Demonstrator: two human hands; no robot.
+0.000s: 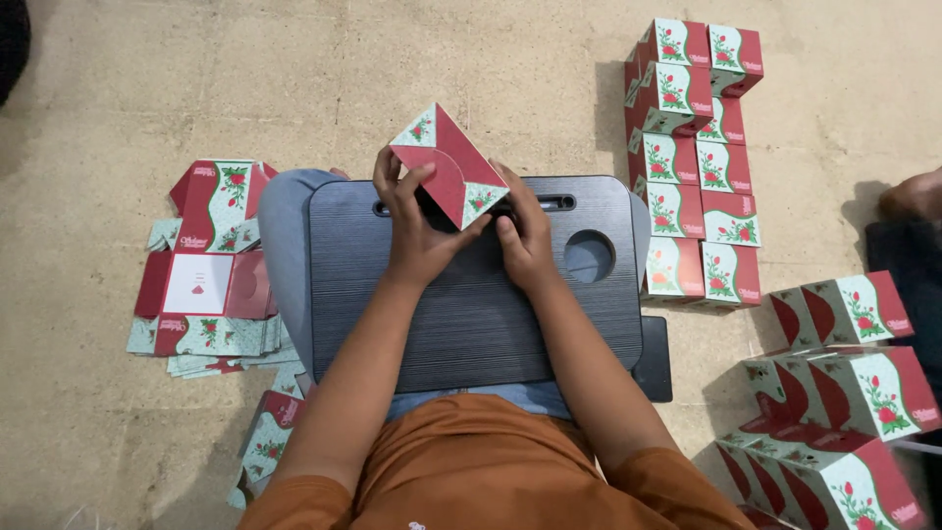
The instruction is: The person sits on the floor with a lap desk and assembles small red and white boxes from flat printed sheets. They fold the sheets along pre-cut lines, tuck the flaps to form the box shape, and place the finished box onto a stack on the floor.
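Observation:
A small red and pale green cardboard box (449, 163) with a rose print is held up over a black lap tray (471, 324), one corner pointing away from me. My left hand (410, 221) grips its left side, fingers on the red flap. My right hand (523, 231) holds its lower right edge, thumb pressed under the box. Both hands are closed on the same box.
A pile of flat unfolded box blanks (208, 270) lies on the floor at the left. Folded boxes stand in rows (699, 167) at the upper right, with more folded boxes (844, 393) at the lower right. Another person's limb (913, 196) shows at the right edge.

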